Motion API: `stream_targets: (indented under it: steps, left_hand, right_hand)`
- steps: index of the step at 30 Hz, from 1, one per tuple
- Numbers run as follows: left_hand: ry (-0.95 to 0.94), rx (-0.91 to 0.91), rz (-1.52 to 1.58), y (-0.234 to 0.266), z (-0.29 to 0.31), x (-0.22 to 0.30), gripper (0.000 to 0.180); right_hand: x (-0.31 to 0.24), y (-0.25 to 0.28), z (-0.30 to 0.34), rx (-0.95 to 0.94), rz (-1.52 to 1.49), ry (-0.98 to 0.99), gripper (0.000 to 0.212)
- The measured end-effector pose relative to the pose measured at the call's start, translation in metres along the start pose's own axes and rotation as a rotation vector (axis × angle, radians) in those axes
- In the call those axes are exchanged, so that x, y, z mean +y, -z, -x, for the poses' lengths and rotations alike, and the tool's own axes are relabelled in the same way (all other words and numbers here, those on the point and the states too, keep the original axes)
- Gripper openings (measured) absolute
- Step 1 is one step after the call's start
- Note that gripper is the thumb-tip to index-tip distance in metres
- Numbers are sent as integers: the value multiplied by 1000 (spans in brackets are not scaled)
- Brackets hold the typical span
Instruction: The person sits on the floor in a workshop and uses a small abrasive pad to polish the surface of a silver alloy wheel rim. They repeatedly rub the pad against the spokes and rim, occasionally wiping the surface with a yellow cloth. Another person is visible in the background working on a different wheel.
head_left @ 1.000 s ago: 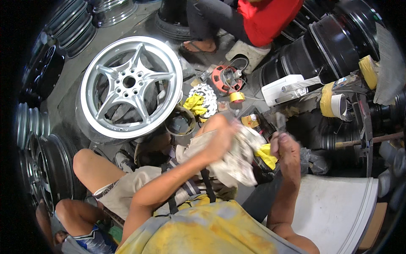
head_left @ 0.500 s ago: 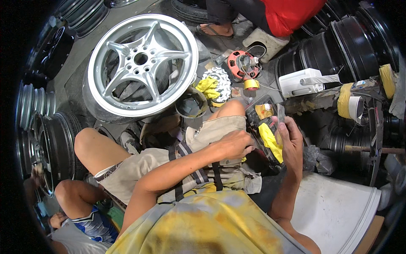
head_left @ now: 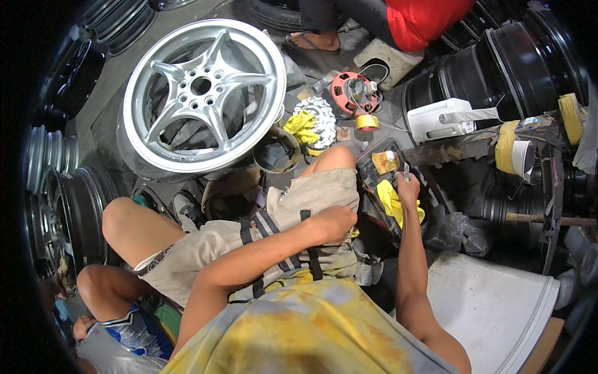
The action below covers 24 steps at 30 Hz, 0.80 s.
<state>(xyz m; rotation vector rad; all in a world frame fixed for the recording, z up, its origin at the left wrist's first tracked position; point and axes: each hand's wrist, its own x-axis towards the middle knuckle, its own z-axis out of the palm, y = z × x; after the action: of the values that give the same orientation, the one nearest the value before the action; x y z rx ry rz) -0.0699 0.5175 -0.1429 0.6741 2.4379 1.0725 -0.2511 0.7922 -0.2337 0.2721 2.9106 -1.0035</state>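
Observation:
My right hand (head_left: 408, 189) is closed on a thin, flat, greyish blade-like piece (head_left: 407, 169), its end sticking up past the fingers. The hand is above a dark toolbox tray (head_left: 380, 178), beside a yellow cloth (head_left: 390, 201) and a small yellow-brown packet (head_left: 385, 162). My left hand (head_left: 338, 223) is curled into a fist close to my right thigh; its fingers are turned away, so anything inside is hidden. Ahead on the left, a silver multi-spoke wheel rim (head_left: 232, 80) lies on a tyre (head_left: 126, 146). A bucket (head_left: 276, 149) stands beside it.
Beyond the tray are an orange cable reel (head_left: 355, 93), a yellow tape roll (head_left: 367, 123) and another yellow cloth (head_left: 301, 128). A white jug (head_left: 440, 118) stands by stacked black rims (head_left: 498, 68). People sit ahead, in red (head_left: 427, 22), and at lower left. A white panel (head_left: 486, 305) is at my right.
My right hand has lowered away from me with the flat piece, over the tray. My left hand has shifted slightly left and down. The view has moved a little.

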Motion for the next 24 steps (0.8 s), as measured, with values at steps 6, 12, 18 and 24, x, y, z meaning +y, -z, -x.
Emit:
stream_targets:
  steps: [6,12,18,24]
  left_hand:
    - [20,21,11,4,4,3,12]
    - [7,36,-2,-2,3,1,13]
    - [8,26,-12,2,1,5,13]
    - [8,43,-15,2,4,6,12]
  right_hand:
    - [-1,-8,-20,97,133,94,47]
    - [-29,-4,-1,91,182,125,48]
    - [-15,0,-12,24,50,14,47]
    - [-32,7,-3,23,-17,-92,44]
